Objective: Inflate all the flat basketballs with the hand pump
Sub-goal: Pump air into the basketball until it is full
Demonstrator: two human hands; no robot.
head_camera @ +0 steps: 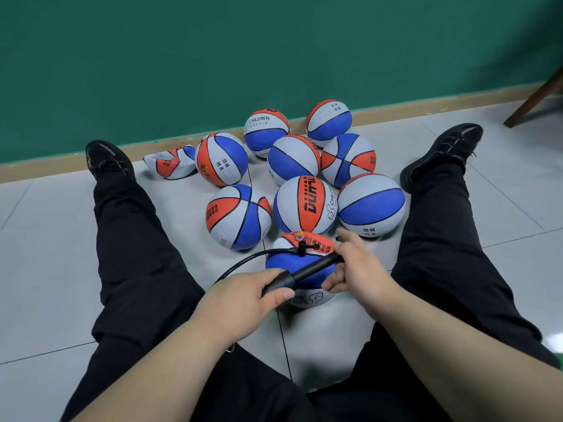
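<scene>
A black hand pump (pixel 307 271) lies slantwise above a red, white and blue basketball (pixel 292 263) between my legs. My left hand (pixel 243 295) grips the pump's barrel at its lower end. My right hand (pixel 356 266) grips the handle at the upper end. A thin black hose (pixel 243 261) curves from the pump to a needle fitting (pixel 303 246) stuck in the top of this ball. Behind it sit several round basketballs (pixel 304 205) in the same colours. One flat, crumpled basketball (pixel 170 161) lies at the far left by the wall.
I sit on a grey tiled floor (pixel 45 254) with my legs (pixel 134 239) spread either side of the balls. A green wall with a tan skirting board (pixel 45 166) runs close behind them. A dark wooden chair leg (pixel 533 99) stands at the far right.
</scene>
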